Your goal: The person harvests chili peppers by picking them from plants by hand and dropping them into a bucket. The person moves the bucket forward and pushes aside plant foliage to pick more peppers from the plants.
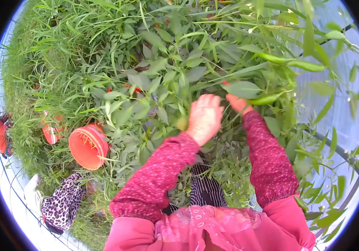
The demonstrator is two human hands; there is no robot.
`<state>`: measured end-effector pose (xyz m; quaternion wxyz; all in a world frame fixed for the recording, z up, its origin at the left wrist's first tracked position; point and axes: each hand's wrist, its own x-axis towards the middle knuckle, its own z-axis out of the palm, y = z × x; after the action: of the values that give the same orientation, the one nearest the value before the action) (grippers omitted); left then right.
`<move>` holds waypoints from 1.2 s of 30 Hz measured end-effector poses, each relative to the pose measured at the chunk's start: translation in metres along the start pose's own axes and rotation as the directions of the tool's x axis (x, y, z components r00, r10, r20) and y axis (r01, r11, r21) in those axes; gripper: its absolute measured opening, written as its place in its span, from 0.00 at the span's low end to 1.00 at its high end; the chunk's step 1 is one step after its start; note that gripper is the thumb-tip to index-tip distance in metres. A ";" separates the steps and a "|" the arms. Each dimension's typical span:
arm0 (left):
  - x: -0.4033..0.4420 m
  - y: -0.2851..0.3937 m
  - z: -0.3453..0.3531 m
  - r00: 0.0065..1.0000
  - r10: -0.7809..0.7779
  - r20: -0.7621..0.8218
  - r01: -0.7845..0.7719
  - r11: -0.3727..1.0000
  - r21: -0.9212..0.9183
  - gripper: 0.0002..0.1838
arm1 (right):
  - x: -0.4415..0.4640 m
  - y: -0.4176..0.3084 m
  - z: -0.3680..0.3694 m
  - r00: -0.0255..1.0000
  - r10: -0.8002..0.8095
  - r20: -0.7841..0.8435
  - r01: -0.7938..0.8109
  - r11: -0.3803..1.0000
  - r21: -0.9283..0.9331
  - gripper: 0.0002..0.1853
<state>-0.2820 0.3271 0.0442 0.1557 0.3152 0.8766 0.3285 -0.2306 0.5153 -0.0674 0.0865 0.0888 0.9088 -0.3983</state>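
My left hand (206, 116) reaches into the leafy pepper plants (146, 106), its back toward me. Its fingers bend away into the foliage and are blurred, so what they touch is unclear. Just to its right, my right hand (238, 104) is partly covered by a broad leaf (242, 89), which hides most of its fingers. A small red tip (226, 83) shows above that leaf; I cannot make out whether the hand touches it. Close to the right hand hangs a light green pepper (266, 99). Farther up, another green pepper (305, 65) hangs among the stems.
An orange-red bucket (88, 147) with thin reddish pieces inside stands on the left, near a second red container (50, 133). A person in a leopard-print top (63, 201) is at lower left; another person (0, 133) is farther off. Plastic sheeting (334, 117) runs along the right.
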 end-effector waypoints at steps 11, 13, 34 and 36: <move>-0.068 -0.148 -0.091 0.723 -0.576 0.381 -0.100 0.459 0.883 0.14 | -0.036 0.014 -0.063 0.694 0.715 0.087 -0.499 0.390 0.773 0.15; -0.101 -0.167 -0.107 0.601 -0.672 0.432 -0.216 0.384 0.898 0.19 | -0.038 0.018 -0.069 0.675 0.734 0.072 -0.491 0.374 0.787 0.14; -0.305 -0.144 -0.152 0.374 -0.789 0.488 -0.341 0.372 0.863 0.34 | -0.046 0.045 -0.065 0.658 0.701 0.275 -0.648 0.341 0.681 0.05; -0.314 -0.159 -0.160 0.230 -0.848 0.478 -0.064 0.477 0.876 0.32 | -0.044 0.042 -0.065 0.693 0.690 0.208 -0.614 0.415 0.671 0.05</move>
<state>-0.1940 -0.0483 0.0758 0.5474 0.1949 0.7270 -0.3660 -0.1843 0.5870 -0.0438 0.1480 0.4803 0.5830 -0.6384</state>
